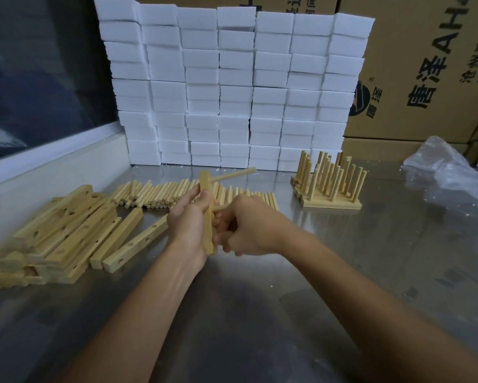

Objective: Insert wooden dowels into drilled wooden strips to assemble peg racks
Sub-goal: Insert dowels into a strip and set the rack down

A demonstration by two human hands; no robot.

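Observation:
My left hand (186, 222) grips a drilled wooden strip (206, 189), held nearly upright on edge above the metal table. One dowel (232, 174) sticks out of the strip's upper end toward the right. My right hand (248, 226) is closed around a second dowel (218, 208), whose tip touches the strip's middle. A row of loose dowels (154, 195) lies just behind my hands. A heap of drilled strips (66, 228) lies at the left. Several finished peg racks (330, 181) stand together at the right rear.
A wall of stacked white foam blocks (232, 87) closes the back of the steel table (260, 313). Cardboard boxes (425, 67) stand at the back right, with crumpled clear plastic (447, 167) in front of them. A raised white ledge (52, 167) runs along the left.

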